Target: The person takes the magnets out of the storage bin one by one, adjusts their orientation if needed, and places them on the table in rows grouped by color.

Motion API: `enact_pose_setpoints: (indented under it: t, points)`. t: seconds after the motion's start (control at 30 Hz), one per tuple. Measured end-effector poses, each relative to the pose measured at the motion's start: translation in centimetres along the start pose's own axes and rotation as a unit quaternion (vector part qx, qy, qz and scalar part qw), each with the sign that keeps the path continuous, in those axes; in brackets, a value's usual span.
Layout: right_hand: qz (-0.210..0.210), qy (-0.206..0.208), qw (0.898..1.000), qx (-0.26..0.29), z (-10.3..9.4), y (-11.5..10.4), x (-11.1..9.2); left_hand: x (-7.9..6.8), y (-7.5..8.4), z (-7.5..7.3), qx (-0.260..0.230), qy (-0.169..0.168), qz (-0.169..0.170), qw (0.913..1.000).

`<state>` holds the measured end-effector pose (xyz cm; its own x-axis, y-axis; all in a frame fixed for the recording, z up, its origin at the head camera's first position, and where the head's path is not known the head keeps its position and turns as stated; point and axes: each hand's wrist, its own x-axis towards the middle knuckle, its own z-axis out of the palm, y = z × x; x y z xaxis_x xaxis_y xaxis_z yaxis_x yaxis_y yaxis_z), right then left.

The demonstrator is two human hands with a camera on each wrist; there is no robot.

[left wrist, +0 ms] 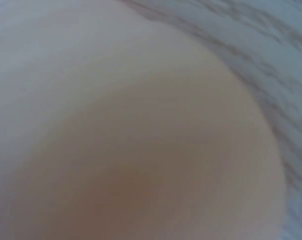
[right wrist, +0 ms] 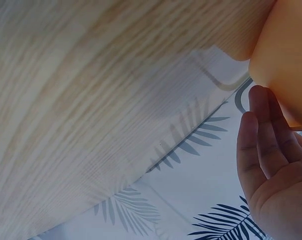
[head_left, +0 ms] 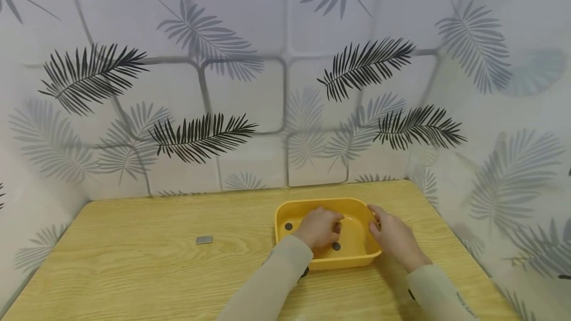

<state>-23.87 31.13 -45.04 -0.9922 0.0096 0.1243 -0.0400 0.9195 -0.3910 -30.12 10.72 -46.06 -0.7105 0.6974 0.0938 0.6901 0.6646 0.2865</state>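
A yellow rectangular plastic bin [head_left: 330, 263] stands on the wooden table. My left hand [head_left: 317, 228] reaches down inside it, thumb and forefinger apart with nothing visible between them. Dark round discs lie on the bin floor: one disc [head_left: 289, 226] left of that hand, another disc [head_left: 336, 246] just below its thumb. My right hand [head_left: 392, 234] grips the bin's right wall. In the right wrist view, the fingers [right wrist: 259, 102] lie along the outside of the bin [right wrist: 285, 65]. The left wrist view holds only a blurred, rounded, pale surface close up.
A small grey rectangular piece [head_left: 204, 240] lies on the table [head_left: 147, 261] to the left of the bin. Behind the table and along its sides hang pale sheets with a leaf print [head_left: 241, 157]. The table's right edge runs close past my right arm.
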Motion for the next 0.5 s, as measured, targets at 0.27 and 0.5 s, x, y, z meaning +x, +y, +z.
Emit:
enact_pose_setpoints:
  t: [0.27,0.5]
  points:
    - [0.001,0.002,1.0,-0.003,-0.08,0.09,0.06,-0.06,0.13,-0.02,0.01,0.0,-0.006,0.9999]
    - [0.005,-0.005,1.0,0.002,-0.11,0.08,-0.01,0.19,0.28,0.52,0.008,0.009,-0.021,0.9997]
